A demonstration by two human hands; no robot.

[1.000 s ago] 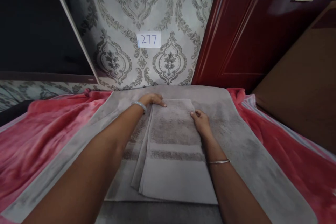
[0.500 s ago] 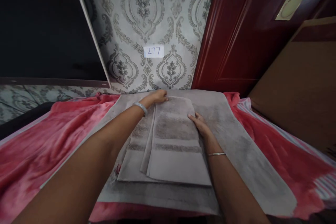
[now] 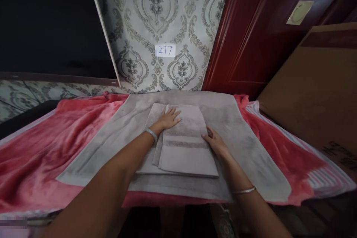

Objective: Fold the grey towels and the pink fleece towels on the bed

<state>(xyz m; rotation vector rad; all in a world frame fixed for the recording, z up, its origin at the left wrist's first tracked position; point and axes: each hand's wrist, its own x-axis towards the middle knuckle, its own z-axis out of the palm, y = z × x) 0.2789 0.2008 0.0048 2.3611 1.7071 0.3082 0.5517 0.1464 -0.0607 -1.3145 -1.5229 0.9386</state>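
A folded grey towel (image 3: 186,160) with a darker band lies in layers on a larger grey plush cloth (image 3: 248,156). My left hand (image 3: 168,119) rests flat on the towel's upper part, fingers spread. At the towel's right edge, my right hand (image 3: 216,141) has its thumb on top and its fingers curled at the side, pinching the edge. Some of those fingertips are hidden. Another fold of the towel shows to the left, partly behind my left forearm.
Under the grey cloth spreads a red plush blanket (image 3: 92,122) with a striped underside (image 3: 329,176). A dark screen (image 3: 52,26) stands at the left. Patterned wallpaper with a paper label (image 3: 165,50) is behind. A red door (image 3: 245,37) and a cardboard box (image 3: 315,81) are at the right.
My left hand has moved from the towel's far edge onto its top and spread flat. My right hand has slid nearer along the right edge. The view has shifted slightly.
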